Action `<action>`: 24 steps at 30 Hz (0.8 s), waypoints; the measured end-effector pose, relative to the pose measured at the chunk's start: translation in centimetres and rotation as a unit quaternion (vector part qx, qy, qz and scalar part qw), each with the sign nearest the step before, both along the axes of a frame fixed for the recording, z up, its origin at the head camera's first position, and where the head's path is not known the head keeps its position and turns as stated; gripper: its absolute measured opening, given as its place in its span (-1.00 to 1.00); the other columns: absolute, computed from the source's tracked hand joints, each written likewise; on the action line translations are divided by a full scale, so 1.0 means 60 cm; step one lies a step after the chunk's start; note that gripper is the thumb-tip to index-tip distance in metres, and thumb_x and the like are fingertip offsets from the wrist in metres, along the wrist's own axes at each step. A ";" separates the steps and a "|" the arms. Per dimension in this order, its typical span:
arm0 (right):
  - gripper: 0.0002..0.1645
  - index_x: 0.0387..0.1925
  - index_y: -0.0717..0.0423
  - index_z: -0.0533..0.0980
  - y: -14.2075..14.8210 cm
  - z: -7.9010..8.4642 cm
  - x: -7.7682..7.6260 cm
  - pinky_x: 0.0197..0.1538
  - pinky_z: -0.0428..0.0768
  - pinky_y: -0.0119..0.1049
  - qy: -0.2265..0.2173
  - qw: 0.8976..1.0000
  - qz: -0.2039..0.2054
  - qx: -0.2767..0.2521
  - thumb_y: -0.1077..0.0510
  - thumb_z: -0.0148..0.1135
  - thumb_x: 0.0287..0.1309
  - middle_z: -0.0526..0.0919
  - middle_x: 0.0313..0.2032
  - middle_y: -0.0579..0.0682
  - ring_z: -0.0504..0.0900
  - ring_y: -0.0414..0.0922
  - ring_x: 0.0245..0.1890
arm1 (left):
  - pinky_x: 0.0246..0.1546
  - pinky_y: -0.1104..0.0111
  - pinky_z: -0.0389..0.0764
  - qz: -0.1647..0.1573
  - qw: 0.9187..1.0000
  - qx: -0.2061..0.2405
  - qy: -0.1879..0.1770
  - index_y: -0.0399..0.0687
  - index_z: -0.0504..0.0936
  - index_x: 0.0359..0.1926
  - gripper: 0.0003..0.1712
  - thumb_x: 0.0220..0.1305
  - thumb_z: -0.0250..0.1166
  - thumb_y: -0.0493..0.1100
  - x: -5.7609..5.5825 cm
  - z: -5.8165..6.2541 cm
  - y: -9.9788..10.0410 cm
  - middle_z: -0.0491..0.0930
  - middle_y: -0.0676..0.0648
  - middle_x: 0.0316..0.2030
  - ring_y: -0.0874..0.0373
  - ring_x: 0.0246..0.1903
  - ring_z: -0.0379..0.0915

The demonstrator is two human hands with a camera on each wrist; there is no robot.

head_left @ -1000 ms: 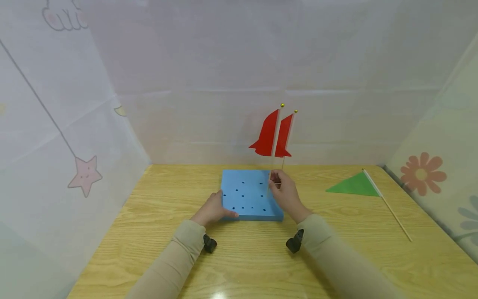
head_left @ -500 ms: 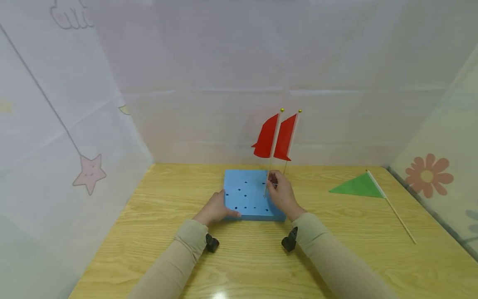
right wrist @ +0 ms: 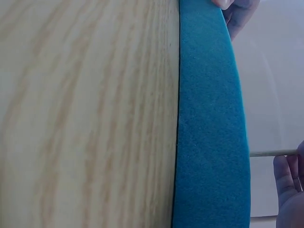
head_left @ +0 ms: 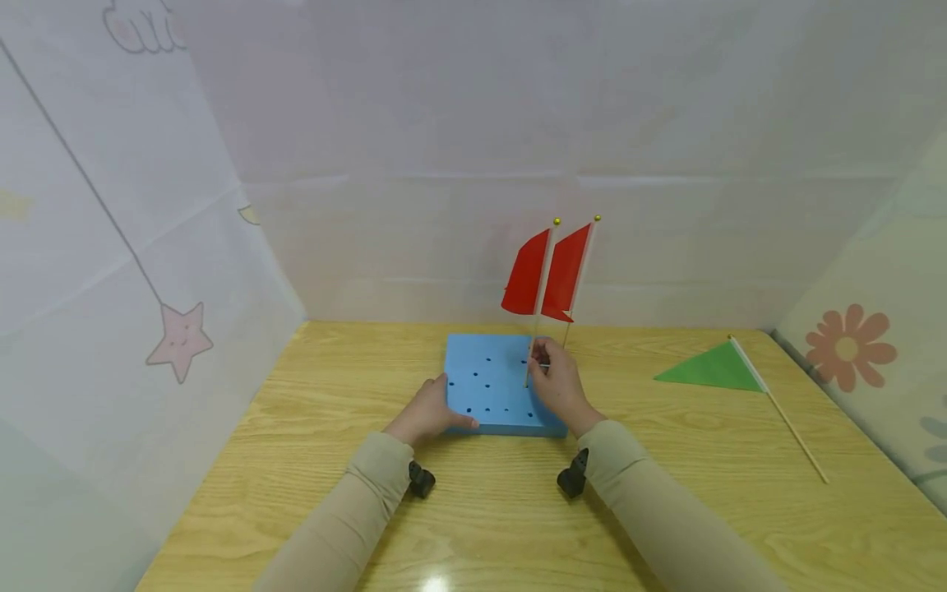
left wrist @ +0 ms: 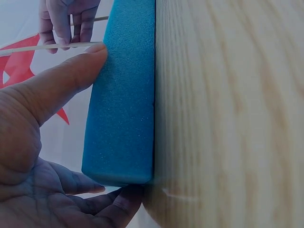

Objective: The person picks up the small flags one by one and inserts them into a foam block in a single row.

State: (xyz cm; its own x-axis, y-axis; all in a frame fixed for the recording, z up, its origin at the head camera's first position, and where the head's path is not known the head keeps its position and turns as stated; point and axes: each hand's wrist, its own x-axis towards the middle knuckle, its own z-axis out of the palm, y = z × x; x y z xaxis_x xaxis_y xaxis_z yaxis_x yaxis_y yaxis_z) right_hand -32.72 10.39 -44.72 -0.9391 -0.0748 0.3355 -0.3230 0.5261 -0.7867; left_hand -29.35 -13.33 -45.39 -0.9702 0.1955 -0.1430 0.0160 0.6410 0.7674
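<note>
A blue foam board [head_left: 506,399] with several small holes lies on the table. My left hand [head_left: 429,413] grips its near left corner, thumb along the front edge and fingers at the left side; the left wrist view shows the thumb [left wrist: 71,78] on the foam's upper edge. My right hand [head_left: 558,382], over the board's right part, pinches the stick of a red flag [head_left: 528,275] with a gold bead on top. That stick's lower end meets the board at a right-hand hole. Behind it stands a second red flag [head_left: 570,267], its stick partly hidden by my right hand.
To the right, a green triangular flag [head_left: 713,367] lies flat on the wooden table [head_left: 481,526]. Pale printed cloth [head_left: 444,123] hangs behind the table and along both sides. A small black device [head_left: 422,479] is strapped on each wrist.
My right hand has brought the red flag's stick down and slightly left, its tip now at the hole. The left hand keeps its grip on the board. The head view has shifted slightly.
</note>
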 end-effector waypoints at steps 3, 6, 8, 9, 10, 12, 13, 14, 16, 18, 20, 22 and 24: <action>-0.80 0.03 0.38 0.47 0.000 -0.003 0.000 0.12 0.61 0.04 -0.001 1.000 0.003 -0.002 0.36 0.15 0.45 0.58 -0.08 0.21 0.58 0.13 0.01 | 0.39 -0.05 0.28 0.003 1.000 0.000 -0.005 -0.44 -0.01 0.58 0.32 0.06 0.67 -0.08 0.000 0.000 0.001 0.13 -0.46 0.47 -0.28 0.41 0.19; -0.79 0.04 0.39 0.47 0.001 -0.006 0.001 0.10 0.61 0.04 0.001 1.000 0.007 0.001 0.37 0.14 0.45 0.59 -0.09 0.21 0.58 0.13 -0.01 | 0.39 -0.04 0.28 0.005 1.000 0.003 -0.008 -0.43 -0.01 0.58 0.32 0.06 0.67 -0.09 0.000 0.000 0.001 0.14 -0.46 0.47 -0.27 0.41 0.20; -0.79 0.04 0.40 0.48 0.001 -0.008 0.002 0.09 0.61 0.05 0.005 1.000 0.009 0.002 0.38 0.14 0.43 0.59 -0.09 0.22 0.59 0.14 -0.02 | 0.40 -0.04 0.27 0.005 1.000 0.002 -0.008 -0.42 -0.01 0.59 0.32 0.06 0.67 -0.08 0.000 0.000 0.001 0.13 -0.45 0.48 -0.27 0.41 0.19; -0.78 0.04 0.41 0.48 0.002 -0.009 0.003 0.09 0.62 0.06 0.007 1.000 0.011 0.002 0.39 0.14 0.43 0.60 -0.10 0.22 0.59 0.14 -0.03 | 0.40 -0.04 0.27 0.004 1.000 0.003 -0.006 -0.43 -0.01 0.58 0.32 0.06 0.67 -0.08 0.000 0.000 0.001 0.13 -0.46 0.48 -0.27 0.41 0.19; -0.78 0.04 0.41 0.48 0.002 -0.010 0.003 0.09 0.62 0.06 0.008 1.000 0.012 0.003 0.39 0.14 0.42 0.60 -0.10 0.22 0.59 0.14 -0.03 | 0.40 -0.05 0.27 0.003 1.000 0.002 -0.006 -0.43 -0.01 0.58 0.32 0.06 0.66 -0.08 0.001 0.001 0.000 0.13 -0.46 0.48 -0.27 0.42 0.19; -0.78 0.04 0.41 0.48 0.002 -0.011 0.004 0.08 0.61 0.06 0.008 1.000 0.013 0.005 0.40 0.14 0.42 0.60 -0.11 0.22 0.60 0.14 -0.03 | 0.40 -0.04 0.27 0.000 1.000 -0.002 -0.003 -0.44 -0.01 0.58 0.32 0.07 0.66 -0.07 0.001 0.002 0.000 0.13 -0.46 0.48 -0.27 0.42 0.18; -0.78 0.04 0.41 0.48 0.001 -0.011 0.004 0.08 0.61 0.06 0.007 1.000 0.014 0.003 0.39 0.14 0.41 0.60 -0.11 0.22 0.60 0.14 -0.04 | 0.39 -0.04 0.28 -0.002 1.000 -0.005 -0.002 -0.44 -0.01 0.58 0.32 0.07 0.66 -0.06 0.002 0.002 -0.001 0.13 -0.46 0.48 -0.28 0.42 0.18; -0.78 0.04 0.41 0.48 0.001 -0.011 0.005 0.09 0.61 0.05 0.003 1.000 0.014 0.003 0.39 0.14 0.42 0.60 -0.11 0.22 0.59 0.14 -0.03 | 0.39 -0.04 0.28 -0.003 1.000 -0.006 -0.001 -0.45 -0.01 0.58 0.32 0.07 0.66 -0.06 0.002 0.002 -0.001 0.13 -0.47 0.48 -0.28 0.42 0.19; -0.79 0.02 0.40 0.48 0.001 -0.012 0.007 0.08 0.61 0.05 0.001 1.000 0.014 0.003 0.39 0.15 0.42 0.59 -0.12 0.21 0.58 0.14 -0.04 | 0.39 -0.05 0.29 -0.004 1.000 -0.010 0.000 -0.46 -0.01 0.57 0.32 0.07 0.66 -0.05 0.005 0.003 -0.002 0.13 -0.47 0.47 -0.29 0.42 0.19; -0.80 0.01 0.40 0.49 0.000 -0.014 0.008 0.08 0.61 0.05 0.003 1.000 0.014 0.004 0.40 0.16 0.41 0.59 -0.13 0.21 0.58 0.14 -0.06 | 0.39 -0.04 0.28 -0.004 1.000 -0.012 0.000 -0.46 -0.01 0.57 0.32 0.07 0.66 -0.05 0.005 0.003 -0.002 0.13 -0.48 0.47 -0.29 0.42 0.18; -0.81 -0.01 0.40 0.49 0.000 -0.016 0.010 0.08 0.61 0.05 0.004 1.000 0.013 0.005 0.40 0.18 0.40 0.59 -0.13 0.21 0.58 0.15 -0.06 | 0.39 -0.05 0.28 -0.005 1.000 -0.013 0.001 -0.47 -0.01 0.57 0.32 0.07 0.66 -0.04 0.005 0.002 -0.002 0.13 -0.48 0.47 -0.29 0.42 0.18; -0.81 -0.01 0.40 0.50 -0.001 -0.017 0.011 0.09 0.62 0.06 0.004 1.000 0.012 0.007 0.41 0.19 0.39 0.60 -0.13 0.21 0.58 0.15 -0.07 | 0.39 -0.05 0.28 -0.006 1.000 -0.013 0.001 -0.47 -0.01 0.57 0.32 0.07 0.66 -0.04 0.004 0.001 -0.002 0.13 -0.48 0.47 -0.29 0.42 0.18; -0.80 0.00 0.39 0.49 -0.002 -0.017 0.012 0.11 0.62 0.06 -0.003 1.000 0.011 0.011 0.39 0.18 0.40 0.60 -0.11 0.21 0.58 0.14 -0.05 | 0.39 -0.04 0.29 -0.006 1.000 -0.013 0.003 -0.47 -0.01 0.57 0.32 0.08 0.66 -0.04 0.003 -0.001 -0.003 0.13 -0.48 0.47 -0.28 0.41 0.21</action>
State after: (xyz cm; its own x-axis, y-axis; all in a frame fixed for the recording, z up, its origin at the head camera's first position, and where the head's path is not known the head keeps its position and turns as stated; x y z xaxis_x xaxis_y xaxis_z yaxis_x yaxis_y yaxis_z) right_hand -31.99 10.29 -45.74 -0.9394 -0.1029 0.3271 -0.3294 0.5359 -0.7774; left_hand -29.16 -13.52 -45.43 -0.9688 0.2028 -0.1423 0.0283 0.6612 0.7497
